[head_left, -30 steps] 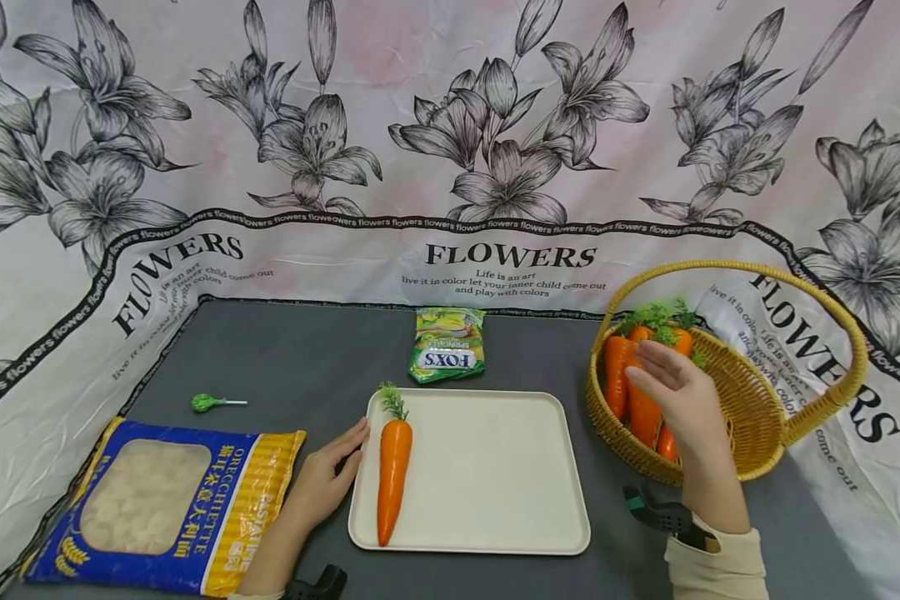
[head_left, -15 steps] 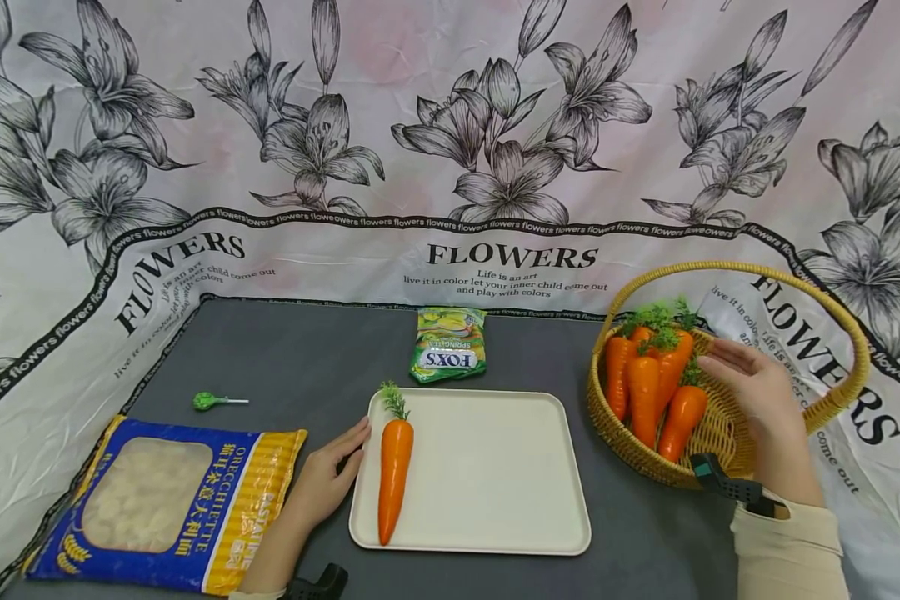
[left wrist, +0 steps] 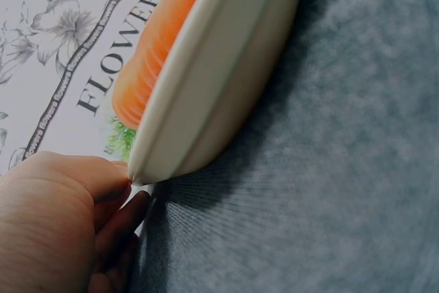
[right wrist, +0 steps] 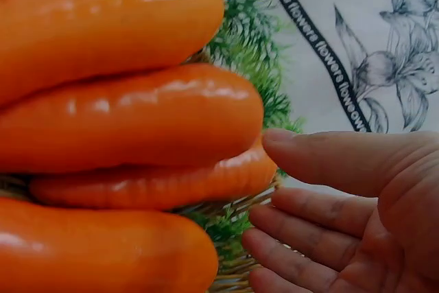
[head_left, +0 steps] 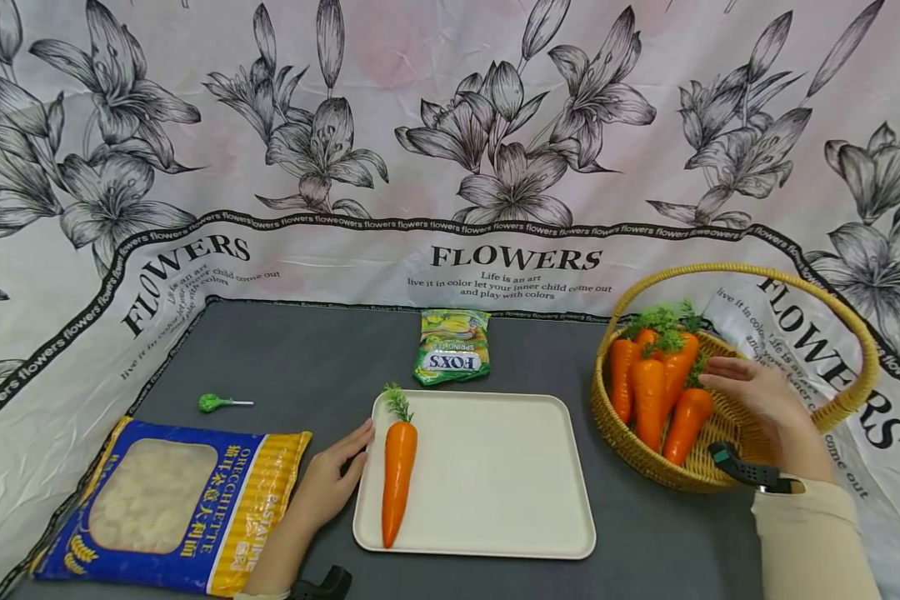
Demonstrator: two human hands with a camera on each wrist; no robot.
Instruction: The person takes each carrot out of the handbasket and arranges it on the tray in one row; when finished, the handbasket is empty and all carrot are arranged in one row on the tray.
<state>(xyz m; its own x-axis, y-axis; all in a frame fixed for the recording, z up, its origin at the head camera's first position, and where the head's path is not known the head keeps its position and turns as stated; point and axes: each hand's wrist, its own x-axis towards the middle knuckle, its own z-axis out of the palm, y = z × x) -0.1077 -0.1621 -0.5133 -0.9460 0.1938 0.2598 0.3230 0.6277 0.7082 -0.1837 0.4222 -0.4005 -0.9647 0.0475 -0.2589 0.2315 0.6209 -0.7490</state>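
Note:
My left hand point(head_left: 335, 477) rests beside the cream tray point(head_left: 495, 475), its fingertips touching the left rim; the left wrist view shows the hand point(left wrist: 55, 217) at the tray's edge point(left wrist: 219, 66). On the tray's left side lies one orange carrot point(head_left: 399, 483) with its green top pointing away. Over the right part of the wicker basket point(head_left: 622, 450), my right hand point(head_left: 765, 400) reaches in with extended fingers and holds nothing. Several carrots point(head_left: 649, 400) lie in the basket. Up close, the right hand's thumb point(right wrist: 329, 159) is near the carrot tops point(right wrist: 274, 108).
A blue and yellow pasta bag point(head_left: 157, 500) lies at the left, with a green lollipop point(head_left: 212, 403) behind it. Behind the tray is a green Fox's candy packet point(head_left: 452, 346). The basket's tall handle point(head_left: 750, 268) arches over it. Flower-printed cloth point(head_left: 345, 258) forms the backdrop.
My right hand has moved right from above the carrots to the basket's right part, uncovering them, with its fingers still extended. The left hand and the tray's carrot stay in place.

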